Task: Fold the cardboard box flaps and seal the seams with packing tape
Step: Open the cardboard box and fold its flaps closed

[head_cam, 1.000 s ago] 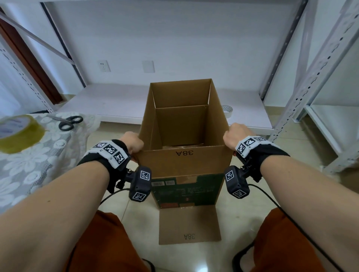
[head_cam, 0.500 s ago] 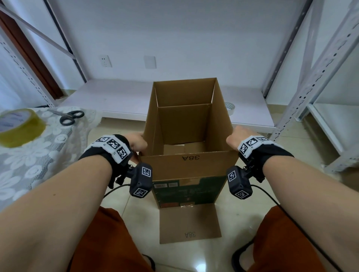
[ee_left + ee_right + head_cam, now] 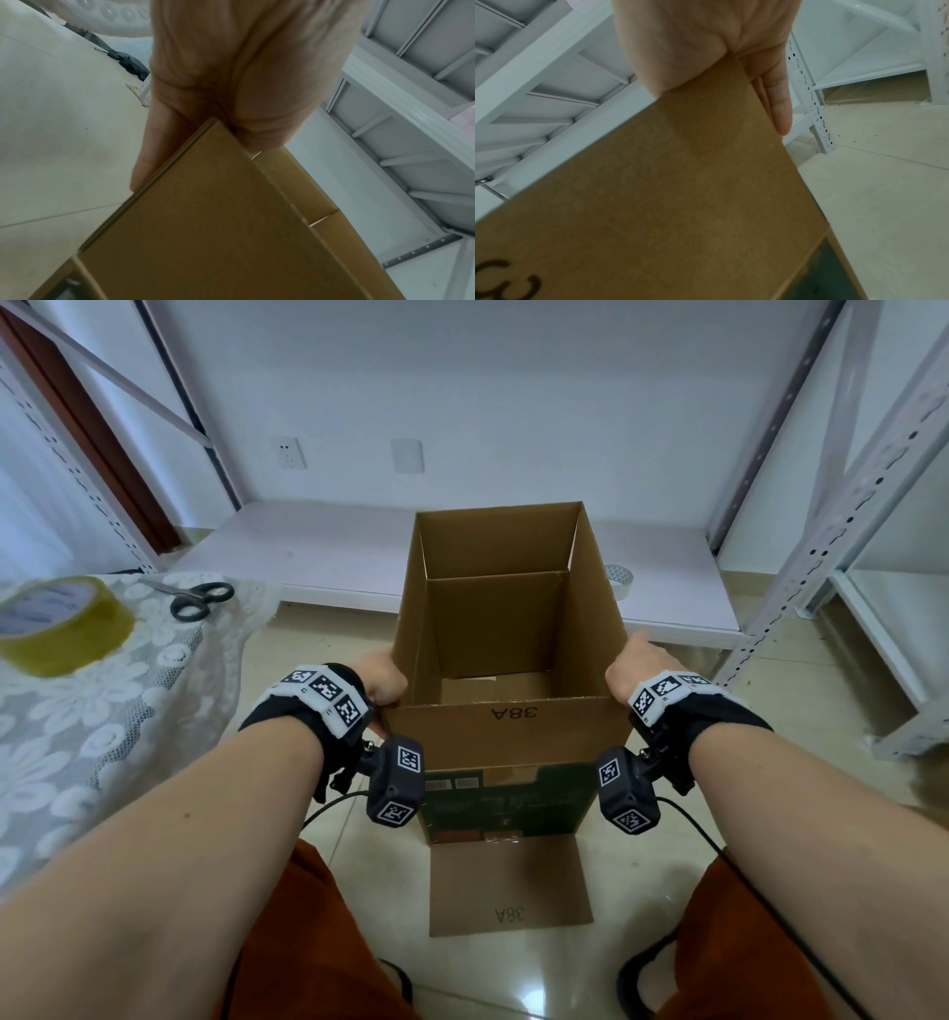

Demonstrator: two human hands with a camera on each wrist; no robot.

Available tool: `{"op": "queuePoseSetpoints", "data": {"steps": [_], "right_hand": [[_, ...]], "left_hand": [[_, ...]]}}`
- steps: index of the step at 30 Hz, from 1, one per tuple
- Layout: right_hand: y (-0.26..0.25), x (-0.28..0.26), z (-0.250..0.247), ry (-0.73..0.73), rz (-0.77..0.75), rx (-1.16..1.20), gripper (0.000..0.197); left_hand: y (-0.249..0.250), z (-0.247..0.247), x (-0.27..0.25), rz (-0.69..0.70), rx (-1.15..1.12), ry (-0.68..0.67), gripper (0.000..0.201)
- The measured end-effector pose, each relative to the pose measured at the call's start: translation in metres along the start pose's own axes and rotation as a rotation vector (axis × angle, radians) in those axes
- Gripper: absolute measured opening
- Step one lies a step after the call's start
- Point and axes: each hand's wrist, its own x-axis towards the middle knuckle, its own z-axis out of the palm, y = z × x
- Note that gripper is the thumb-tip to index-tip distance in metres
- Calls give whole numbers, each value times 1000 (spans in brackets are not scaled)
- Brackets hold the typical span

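An open brown cardboard box [image 3: 508, 734] marked 38A stands on the floor between my knees, its top flaps upright. One lower flap [image 3: 508, 886] lies flat on the tiles toward me. My left hand [image 3: 381, 683] grips the near left corner of the top flaps, and the left wrist view shows the cardboard [image 3: 231, 233] held between thumb and fingers [image 3: 144, 162]. My right hand [image 3: 627, 662] holds the near right corner. There the cardboard [image 3: 680, 182] sits between the thumb side of the right hand [image 3: 706, 50] and straight fingers [image 3: 780, 105] on the outside.
A yellowish packing tape roll [image 3: 61, 629] and black scissors [image 3: 197, 598] lie on a lace-covered table [image 3: 102, 737] at my left. A second tape roll [image 3: 619, 580] sits on the low white shelf [image 3: 318, 557] behind the box. Metal shelving posts [image 3: 821, 546] stand at the right.
The box top has shifted slightly, showing more of its inside bottom. My right hand's fingers now lie straighter along the right flap. Both hands stay at the near corners.
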Motion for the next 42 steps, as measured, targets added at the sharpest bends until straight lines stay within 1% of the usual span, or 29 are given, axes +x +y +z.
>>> {"op": "queuePoseSetpoints", "data": {"steps": [1,2,5,7,11,13,15,17,18,20,23,25,27,30,33,38,42], "right_hand": [[2,1,0,6,-6,6,37],[4,2,1,19,-10,17,35],[6,4,5,58,-22,82,32],[6,4,6,84,-33,136,36],[4,6,7,90,-47,152,45],[2,7,7,72,-49,134,48],[0,9,6,44,-46,133,53],[-3,11,2,14,-52,135,60],[-6,13,-1,0,-58,135,63],[-14,16,-7,-12,-69,115,68],[-32,25,-17,14,-97,-2,77],[-46,35,-27,53,-139,-38,77],[-63,50,-38,84,-203,-35,71],[-87,68,-50,82,-313,-17,69],[-116,92,-53,89,-390,-5,67],[-168,134,-40,92,-526,-40,63],[-201,164,-20,144,-666,-119,59]], "left_hand": [[0,4,1,17,-34,11,19],[0,8,2,37,-61,27,19],[-1,13,5,83,-121,88,26],[-1,15,7,107,-137,124,29],[-3,15,7,133,-129,176,21],[-4,13,7,119,-127,145,17],[-4,7,8,57,-123,77,16],[-1,-3,8,-36,-143,-1,32],[2,-8,9,-57,-138,-21,40],[9,-18,14,-42,-121,-17,47],[27,-32,24,15,-161,10,47],[41,-41,31,47,-176,40,45],[56,-54,42,74,-181,72,47],[77,-70,56,112,-178,104,48],[99,-87,78,149,-155,142,49],[129,-112,123,165,-72,222,54],[141,-122,159,136,-87,161,60]]}}
